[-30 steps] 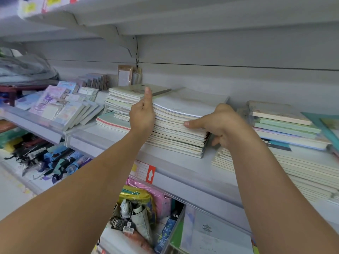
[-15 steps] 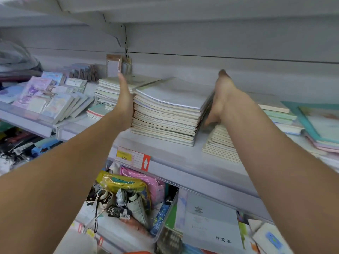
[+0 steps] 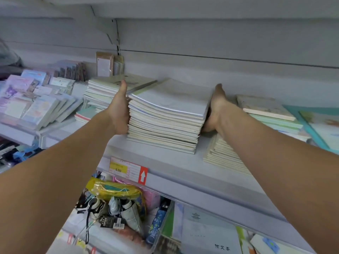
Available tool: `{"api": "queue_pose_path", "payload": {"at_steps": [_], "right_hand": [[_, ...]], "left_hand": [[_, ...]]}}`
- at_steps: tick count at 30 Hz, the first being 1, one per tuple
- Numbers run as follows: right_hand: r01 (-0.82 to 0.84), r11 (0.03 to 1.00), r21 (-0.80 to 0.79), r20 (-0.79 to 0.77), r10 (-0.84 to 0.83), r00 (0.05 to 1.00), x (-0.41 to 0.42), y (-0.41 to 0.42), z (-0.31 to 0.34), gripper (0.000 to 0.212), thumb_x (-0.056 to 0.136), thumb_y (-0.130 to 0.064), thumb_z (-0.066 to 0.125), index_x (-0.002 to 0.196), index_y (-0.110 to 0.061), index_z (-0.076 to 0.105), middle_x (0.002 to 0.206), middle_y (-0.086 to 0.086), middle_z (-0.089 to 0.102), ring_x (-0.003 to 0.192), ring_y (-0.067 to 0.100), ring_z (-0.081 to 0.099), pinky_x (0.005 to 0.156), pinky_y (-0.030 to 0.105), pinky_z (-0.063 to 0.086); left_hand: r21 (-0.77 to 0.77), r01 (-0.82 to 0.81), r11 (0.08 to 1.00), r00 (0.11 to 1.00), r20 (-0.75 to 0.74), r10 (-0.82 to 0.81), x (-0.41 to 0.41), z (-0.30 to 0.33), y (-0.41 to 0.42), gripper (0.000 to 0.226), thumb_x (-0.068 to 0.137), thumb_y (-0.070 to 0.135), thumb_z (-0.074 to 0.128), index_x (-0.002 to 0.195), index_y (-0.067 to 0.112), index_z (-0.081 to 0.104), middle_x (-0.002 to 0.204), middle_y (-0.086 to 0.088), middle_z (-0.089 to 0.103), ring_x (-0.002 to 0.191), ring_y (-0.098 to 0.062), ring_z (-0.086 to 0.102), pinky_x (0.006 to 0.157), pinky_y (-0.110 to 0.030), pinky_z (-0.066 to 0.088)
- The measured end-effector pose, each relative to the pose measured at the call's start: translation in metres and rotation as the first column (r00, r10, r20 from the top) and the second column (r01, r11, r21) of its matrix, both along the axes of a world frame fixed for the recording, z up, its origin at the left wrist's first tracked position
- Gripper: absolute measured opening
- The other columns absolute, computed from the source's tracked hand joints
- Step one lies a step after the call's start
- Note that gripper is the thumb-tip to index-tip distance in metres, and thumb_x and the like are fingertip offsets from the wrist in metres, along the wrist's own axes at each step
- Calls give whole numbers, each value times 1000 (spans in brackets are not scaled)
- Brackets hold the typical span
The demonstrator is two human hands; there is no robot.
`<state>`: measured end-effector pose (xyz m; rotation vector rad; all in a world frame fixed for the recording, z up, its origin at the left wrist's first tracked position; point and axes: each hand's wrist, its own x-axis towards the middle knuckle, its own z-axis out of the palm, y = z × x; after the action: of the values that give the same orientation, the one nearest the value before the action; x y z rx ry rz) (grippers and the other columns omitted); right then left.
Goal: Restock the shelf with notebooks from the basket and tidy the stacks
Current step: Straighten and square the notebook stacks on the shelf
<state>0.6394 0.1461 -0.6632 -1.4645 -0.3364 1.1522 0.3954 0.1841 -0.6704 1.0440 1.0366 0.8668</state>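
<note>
Since half a second ago little has moved: both hands stay flat against the sides of the middle stack, and the view has drawn slightly closer. A second ago the right hand was still curled at the stack's front corner; it now lies along the right side.

Nearest, below the shelf (image 3: 183, 173), a lower level holds a yellow pouch (image 3: 115, 189), a tagged bundle and white booklets (image 3: 209, 233). On the shelf's front edge sits a price tag (image 3: 128, 169) with a red arrow.

On the shelf, the stack (image 3: 165, 123) of notebooks stands between the two hands. The left hand (image 3: 120, 110) presses its left side, fingers straight and together, pointing toward the back wall, thumb up at the top edge. The right hand (image 3: 215, 109) presses the right side, fingers extended along it; its palm is hidden behind the stack, so whether any fingers curl under cannot be told. The right forearm crosses over a low pile (image 3: 223, 154) just beside the stack.

Further left stands a second pile (image 3: 102, 90), touching the left hand's back, and beyond it fanned pastel pads (image 3: 40, 110). To the right lies a green-edged pile (image 3: 266, 110). At the back wall, small packets (image 3: 104, 64) lean upright.
</note>
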Motion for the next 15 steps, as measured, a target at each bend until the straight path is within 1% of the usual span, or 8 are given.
{"api": "queue_pose_path", "payload": {"at_steps": [3,5,7,8,9,10,12,15], "right_hand": [[-18,999,37,-37,19,999,0,-4,4,93,60,-93,33,105,-22,74,94,10,77,88,39,73,94,52,48],[-25,998,55,-72,29,997,2,-5,3,94,58,-92,37,107,-21,73,97,12,76,89,41,72,93,54,48],[-32,999,12,-50,33,998,0,-3,5,94,56,-91,39,107,-20,73,98,12,76,88,42,72,91,56,47],[-12,1000,-22,-26,11,1000,-1,-1,6,90,59,-90,38,105,-21,73,97,11,75,87,40,72,91,55,47],[26,998,-51,-11,-26,1000,-2,2,6,86,62,-88,36,103,-22,72,96,8,75,86,38,72,91,53,48],[73,995,-68,-8,-73,997,-3,4,6,83,64,-87,35,102,-23,72,95,6,75,86,35,71,92,49,48],[133,989,-70,-39,-136,990,-4,6,3,84,64,-89,32,100,-25,71,94,2,74,88,32,70,94,44,47],[115,993,-27,-106,-117,987,-7,-2,-1,90,62,-94,27,98,-24,72,93,3,75,88,32,71,95,45,47]], "left_hand": [[-2,-9,1000,999,32,9,1,-2,3,94,82,84,24,155,25,16,159,-4,22,146,-28,23,118,-50,17],[-7,23,1000,999,36,-22,0,-1,2,93,81,84,29,152,25,28,153,-8,37,136,-33,43,110,-51,33],[1,54,999,998,37,-54,-2,-1,4,89,77,86,36,134,20,55,132,-13,61,103,-35,68,92,-51,50],[-2,63,998,998,16,-63,-1,1,1,83,79,84,35,118,16,64,114,-14,71,85,-33,73,81,-46,55],[-6,47,999,999,8,-47,-2,3,1,81,81,83,34,110,15,66,103,-14,74,76,-31,74,72,-43,56],[-12,48,999,999,-12,-48,-3,3,3,84,79,85,34,115,15,66,105,-13,74,78,-32,74,69,-43,58],[-16,48,999,998,-43,-48,-4,2,6,95,73,90,35,133,20,58,117,-10,70,92,-34,71,74,-47,58],[-20,57,998,997,-53,-58,-4,0,3,95,70,92,33,125,20,64,108,-11,73,92,-34,72,76,-43,57]]}}
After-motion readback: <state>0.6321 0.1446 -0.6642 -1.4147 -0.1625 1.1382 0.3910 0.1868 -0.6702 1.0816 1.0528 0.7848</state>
